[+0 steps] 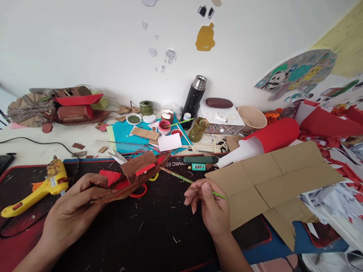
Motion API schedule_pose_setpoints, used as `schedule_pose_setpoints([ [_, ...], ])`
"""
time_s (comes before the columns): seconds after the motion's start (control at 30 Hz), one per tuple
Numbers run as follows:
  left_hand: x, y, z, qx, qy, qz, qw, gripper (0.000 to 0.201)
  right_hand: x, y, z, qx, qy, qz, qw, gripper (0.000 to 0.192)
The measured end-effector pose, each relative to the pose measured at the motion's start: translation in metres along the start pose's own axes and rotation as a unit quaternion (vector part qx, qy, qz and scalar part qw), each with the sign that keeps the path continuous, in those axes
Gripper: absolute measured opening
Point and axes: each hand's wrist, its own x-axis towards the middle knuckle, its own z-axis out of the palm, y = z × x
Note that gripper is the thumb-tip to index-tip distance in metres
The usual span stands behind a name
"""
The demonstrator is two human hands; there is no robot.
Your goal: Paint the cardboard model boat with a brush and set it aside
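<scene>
A small brown cardboard boat (140,166) with a red strip on its cabin is gripped at one end by my left hand (76,206), tilted above the dark mat. My right hand (211,206) pinches a green-handled paintbrush (181,176); its tip points at the boat's far end, and I cannot tell whether they touch. Scissors with red handles (140,191) lie partly hidden behind the boat. Past the boat, an open pot of red paint (164,127) with another brush resting across it stands on blue paper (119,132).
On the left lies a yellow glue gun (53,181) with its cord. Folded cardboard (272,173) covers the right side, beside paper scraps. A black thermos (194,96), a murky jar (199,129) and a beige bowl (252,117) stand at the back. Finished-looking boats (76,113) sit back left.
</scene>
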Motion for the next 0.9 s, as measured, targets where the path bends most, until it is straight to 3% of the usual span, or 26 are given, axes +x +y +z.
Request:
schedule_pose_setpoints([
  [0.33, -0.0026, 0.0021, -0.0061, -0.006, 0.018, -0.028, 0.999, 0.021, -0.0006, 0.0006, -0.0013, -0.011, 0.0, -0.008, 1.0, 0.035],
  [0.63, -0.0077, -0.0002, -0.0078, -0.001, 0.031, -0.039, 0.999, 0.021, -0.009, -0.0033, 0.0043, -0.04, -0.081, -0.021, 0.996, 0.027],
  [0.9, -0.0075, 0.001, -0.0085, -0.004, 0.027, -0.071, 0.997, 0.021, -0.0059, -0.0031, -0.0008, -0.024, -0.029, -0.013, 0.999, 0.03],
])
